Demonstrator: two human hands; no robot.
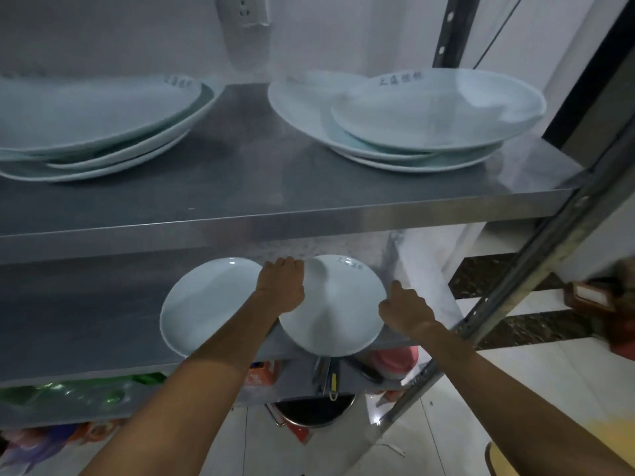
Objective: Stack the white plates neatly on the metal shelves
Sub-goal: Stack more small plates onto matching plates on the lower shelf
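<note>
Two white plates lie on the middle metal shelf. The right plate overhangs the shelf's front edge, and both hands hold it: my left hand grips its left rim, my right hand grips its right rim. The left plate lies flat beside it, partly under my left forearm. On the upper shelf sit two uneven stacks of large white plates, one at the left and one at the right.
A slotted metal upright runs diagonally at the right. Under the middle shelf are green bottles, orange and pink containers, hanging utensils and a dark pot. Tiled floor lies at the lower right.
</note>
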